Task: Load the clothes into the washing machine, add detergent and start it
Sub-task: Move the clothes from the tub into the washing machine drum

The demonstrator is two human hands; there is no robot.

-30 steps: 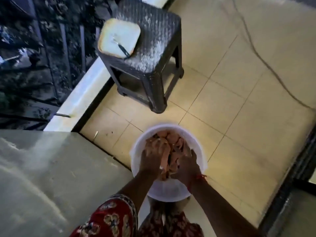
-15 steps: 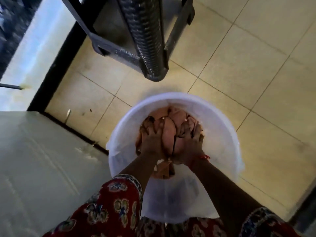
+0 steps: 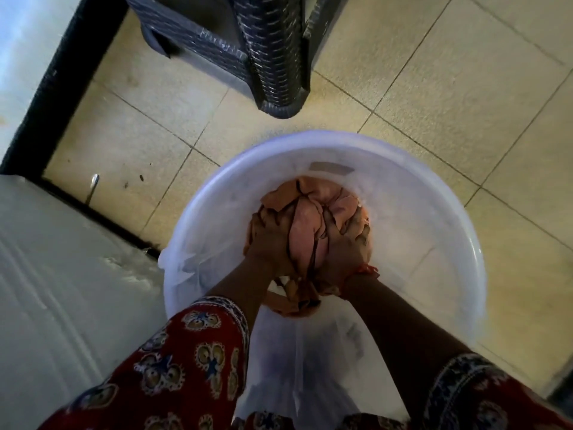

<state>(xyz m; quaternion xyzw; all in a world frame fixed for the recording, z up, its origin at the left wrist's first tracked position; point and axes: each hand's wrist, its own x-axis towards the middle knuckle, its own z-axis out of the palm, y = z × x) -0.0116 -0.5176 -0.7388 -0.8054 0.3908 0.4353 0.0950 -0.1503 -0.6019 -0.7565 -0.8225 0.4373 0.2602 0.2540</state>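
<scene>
A white plastic bucket (image 3: pixel 434 212) stands on the tiled floor directly below me. Inside it lies a bundle of pink and orange clothes (image 3: pixel 313 200). My left hand (image 3: pixel 269 237) grips the left side of the bundle, fingers dug into the cloth. My right hand (image 3: pixel 341 243), with a red thread at the wrist, grips the right side. Both hands are down inside the bucket, pressed close together. The pale flat top of the washing machine (image 3: pixel 62 290) fills the left side of the view.
A dark woven-pattern plastic stool (image 3: pixel 269 57) stands on the floor just beyond the bucket. A black strip and a white ledge (image 3: pixel 28 32) run along the far left. Beige floor tiles (image 3: pixel 449 88) spread to the right.
The view has dropped closer to the bucket. Both hands have closed tighter around the clothes bundle and gathered it between them.
</scene>
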